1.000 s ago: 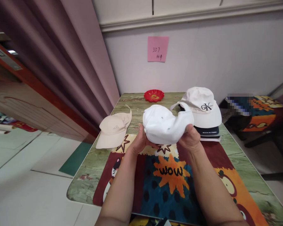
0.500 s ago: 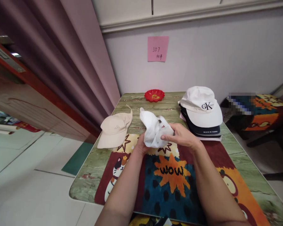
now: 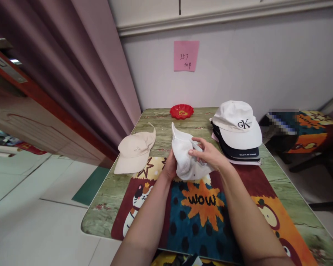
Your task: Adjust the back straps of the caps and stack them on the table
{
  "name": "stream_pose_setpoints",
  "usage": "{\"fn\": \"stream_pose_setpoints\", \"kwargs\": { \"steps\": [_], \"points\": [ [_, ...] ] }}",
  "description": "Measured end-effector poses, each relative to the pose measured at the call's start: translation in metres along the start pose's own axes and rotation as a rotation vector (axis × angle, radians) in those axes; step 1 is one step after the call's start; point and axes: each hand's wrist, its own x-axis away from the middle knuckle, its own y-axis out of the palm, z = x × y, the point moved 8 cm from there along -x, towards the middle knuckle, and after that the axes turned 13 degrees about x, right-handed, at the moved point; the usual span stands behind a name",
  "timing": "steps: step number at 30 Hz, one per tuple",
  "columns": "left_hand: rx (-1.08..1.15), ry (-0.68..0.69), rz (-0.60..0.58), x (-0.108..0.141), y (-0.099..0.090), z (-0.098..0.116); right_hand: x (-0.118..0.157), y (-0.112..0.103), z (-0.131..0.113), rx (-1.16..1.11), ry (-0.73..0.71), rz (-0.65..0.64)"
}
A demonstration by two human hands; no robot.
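A white cap [image 3: 184,155] is held on its side above the patterned mat [image 3: 202,221], its brim pointing up and away. My left hand [image 3: 170,164] grips it from the left, fingers mostly hidden behind it. On the right, my right hand [image 3: 207,151] pinches the cap near its back strap. A beige cap [image 3: 135,151] lies at the left of the mat. To the right stands a stack of caps, with a white cap marked with black letters [image 3: 235,122] on top and a dark cap [image 3: 245,153] below.
At the back of the wooden-patterned table [image 3: 100,218] sits a red scalloped dish [image 3: 181,111]. A pink note [image 3: 186,55] is on the wall. Purple curtain [image 3: 100,66] hangs beyond the left edge. Another patterned surface [image 3: 308,129] shows at the right.
The held cap has turned, its brim now standing more upright, and has moved slightly right. My right hand's fingers have shifted up onto the strap area. The other caps have stayed put.
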Motion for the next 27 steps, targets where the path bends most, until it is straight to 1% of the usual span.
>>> {"fn": "stream_pose_setpoints", "kwargs": {
  "steps": [3,5,7,9,12,14,16,17,18,19,20,22,23,25,27],
  "points": [
    [-0.312,0.209,0.025,-0.005,-0.005,0.014,0.000,0.004,0.002,-0.152,0.030,-0.030],
    [-0.492,0.295,0.038,-0.004,-0.007,0.019,-0.001,0.006,0.005,-0.201,0.059,-0.022],
    [-0.572,0.316,0.035,-0.003,-0.009,0.020,-0.002,0.009,0.007,-0.203,0.069,-0.021],
    [-0.613,0.341,0.046,-0.002,-0.014,0.022,-0.004,0.014,0.007,-0.167,0.048,-0.043],
    [-0.677,0.418,0.107,-0.003,-0.023,0.028,-0.007,0.017,0.011,-0.012,0.011,-0.066],
    [-0.714,0.487,0.182,-0.003,-0.031,0.037,-0.011,0.009,0.013,0.130,-0.041,0.018],
    [-0.786,0.603,0.312,0.002,-0.036,0.056,-0.012,-0.004,0.008,0.268,-0.151,0.178],
    [-0.836,0.676,0.376,0.008,-0.035,0.068,-0.011,-0.010,0.003,0.333,-0.218,0.251],
    [-0.895,0.750,0.425,0.015,-0.030,0.080,-0.009,-0.013,-0.003,0.394,-0.278,0.304],
    [-0.952,0.817,0.434,0.022,-0.021,0.092,-0.007,-0.013,-0.008,0.447,-0.325,0.334],
    [-1.005,0.858,0.384,0.028,-0.007,0.100,-0.005,-0.013,-0.014,0.491,-0.359,0.343],
    [-1.122,0.909,0.210,0.039,0.029,0.112,-0.001,-0.008,-0.024,0.548,-0.412,0.330],
    [-1.207,0.889,0.117,0.042,0.048,0.112,0.001,-0.006,-0.029,0.563,-0.432,0.323],
    [-1.379,0.753,-0.069,0.041,0.077,0.103,0.004,-0.004,-0.036,0.568,-0.458,0.321],
    [-1.522,0.604,-0.187,0.037,0.092,0.088,0.006,-0.005,-0.040,0.554,-0.460,0.339]
  ]
}}
